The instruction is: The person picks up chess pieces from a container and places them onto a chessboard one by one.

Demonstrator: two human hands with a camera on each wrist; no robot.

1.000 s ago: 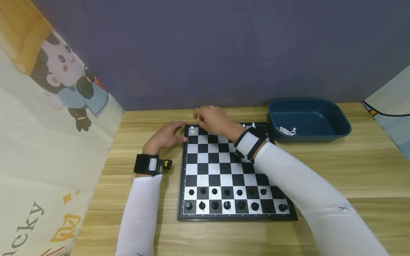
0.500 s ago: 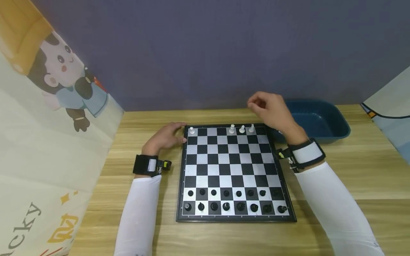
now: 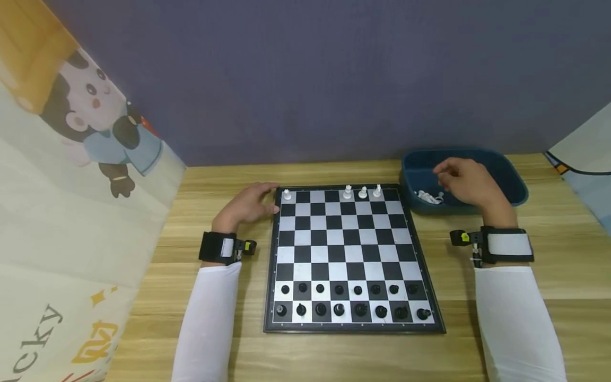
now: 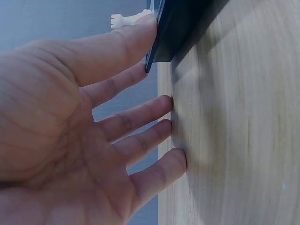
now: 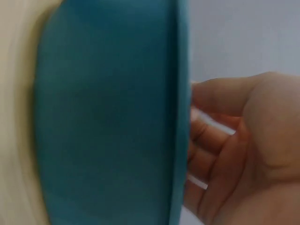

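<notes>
My left hand [image 3: 247, 203] rests at the far left corner of the chessboard [image 3: 315, 254], its fingers extended. In the left wrist view the thumb [image 4: 126, 44] touches the board's edge and the other fingertips reach down to the table. Close by that thumb stands a white rook [image 4: 131, 18]. Over the blue plastic basin [image 3: 517, 199] hovers my right hand [image 3: 470, 183], fingers loosely bent, with nothing seen between them. The basin's wall [image 5: 108, 117] hides its fingertips in the right wrist view. White chess pieces [image 3: 428, 197] lie in a small heap inside the basin.
Several white chess pieces [image 3: 347, 192] stand along the board's far row. Two rows of black chess pieces [image 3: 339, 309] line its near side. The basin sits right against the board's far right corner, and a dark wall panel [image 3: 305, 79] rises behind the wooden table [image 3: 215, 318].
My right hand has moved right, from the board's far row to above the basin, uncovering the white pieces in that row. The left hand has stayed at the corner.
</notes>
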